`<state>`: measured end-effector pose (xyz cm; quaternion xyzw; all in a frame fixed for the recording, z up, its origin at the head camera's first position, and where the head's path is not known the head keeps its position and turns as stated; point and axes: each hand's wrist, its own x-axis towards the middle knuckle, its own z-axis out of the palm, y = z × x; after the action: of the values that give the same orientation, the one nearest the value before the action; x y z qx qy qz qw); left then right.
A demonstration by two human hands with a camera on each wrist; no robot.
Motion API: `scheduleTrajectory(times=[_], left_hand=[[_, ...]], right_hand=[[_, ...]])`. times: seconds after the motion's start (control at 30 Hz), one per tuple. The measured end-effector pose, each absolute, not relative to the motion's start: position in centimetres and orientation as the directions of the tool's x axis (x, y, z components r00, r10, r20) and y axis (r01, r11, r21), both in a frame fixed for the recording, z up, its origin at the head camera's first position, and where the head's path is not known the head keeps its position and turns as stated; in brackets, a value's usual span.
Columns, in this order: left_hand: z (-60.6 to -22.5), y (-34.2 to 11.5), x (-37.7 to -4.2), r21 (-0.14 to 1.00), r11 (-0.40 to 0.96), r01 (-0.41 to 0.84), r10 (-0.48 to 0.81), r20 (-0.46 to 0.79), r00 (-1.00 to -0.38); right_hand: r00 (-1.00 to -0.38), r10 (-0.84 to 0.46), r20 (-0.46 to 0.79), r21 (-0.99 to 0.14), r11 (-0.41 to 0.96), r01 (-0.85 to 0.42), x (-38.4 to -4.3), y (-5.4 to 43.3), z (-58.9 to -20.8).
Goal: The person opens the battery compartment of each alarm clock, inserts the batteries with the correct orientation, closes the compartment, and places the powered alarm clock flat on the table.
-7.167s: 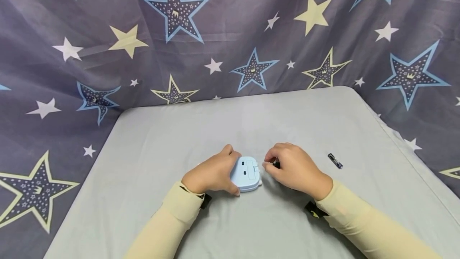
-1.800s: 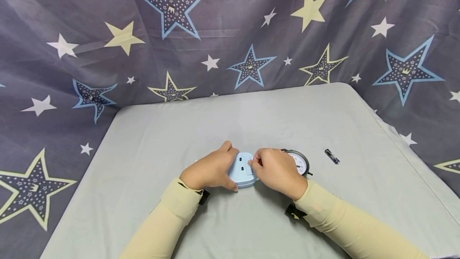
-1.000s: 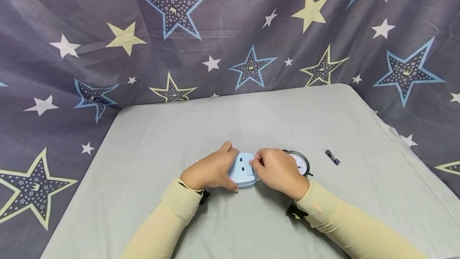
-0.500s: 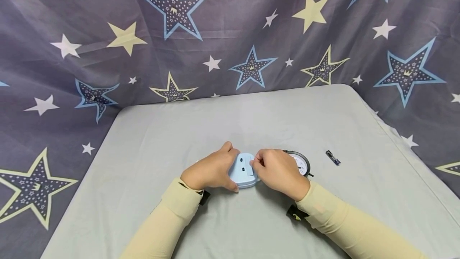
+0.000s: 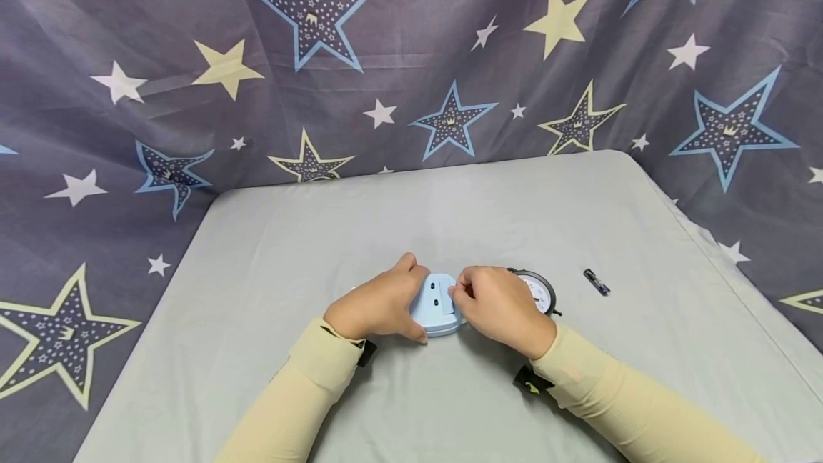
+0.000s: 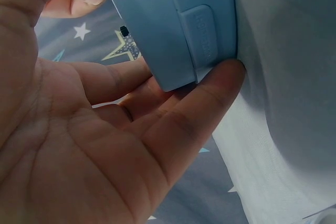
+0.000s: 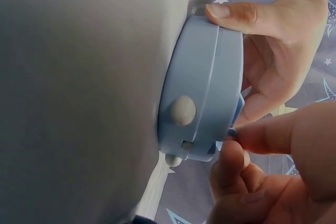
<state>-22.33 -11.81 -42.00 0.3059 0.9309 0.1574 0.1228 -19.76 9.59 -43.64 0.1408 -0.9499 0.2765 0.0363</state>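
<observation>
A light blue alarm clock (image 5: 429, 314) lies on the bed-like grey surface, its back with two black knobs upward. My left hand (image 5: 379, 304) grips it from the left, thumb at the near side; in the left wrist view the fingers (image 6: 194, 114) curl about its edge. At the right edge of its back, my right hand (image 5: 498, 306) pinches the tab of the battery cover (image 5: 445, 297). The right wrist view shows thumb and forefinger on the small blue tab (image 7: 231, 132), and part of the cover tilted up. Fingertips hide the rest of the cover.
A round black-rimmed dial (image 5: 539, 293) with a white face lies just right of my right hand, partly hidden by it. Farther right is a small dark battery-like item (image 5: 596, 282). A star-patterned curtain (image 5: 386, 56) hangs behind the grey surface (image 5: 360, 234).
Seven seconds ago my right hand was apart from the clock, to its right; it has moved left onto the cover, uncovering the round dial. Over the last second both hands look still.
</observation>
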Motion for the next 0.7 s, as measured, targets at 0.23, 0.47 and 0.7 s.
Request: scheduleTrajectory(times=[0.23,0.47,0.7], left_hand=[[-42.0,-11.77,-22.28,0.37,0.763,0.529,0.608,-0.133,-0.783],[-42.02,-11.76,-22.28,0.367,0.765,0.53,0.606,-0.132,-0.784],[-42.07,-11.82,-22.32,0.372,0.765,0.526,0.604,-0.129,-0.787]], right_hand=[[-0.954,-0.25,0.162,-0.504,0.81,-0.298,-19.76,9.65,-43.61],[-0.952,-0.253,0.175,-0.497,0.811,-0.307,-19.73,9.74,-43.44],[-0.948,-0.256,0.187,-0.495,0.809,-0.316,-19.79,9.9,-43.28]])
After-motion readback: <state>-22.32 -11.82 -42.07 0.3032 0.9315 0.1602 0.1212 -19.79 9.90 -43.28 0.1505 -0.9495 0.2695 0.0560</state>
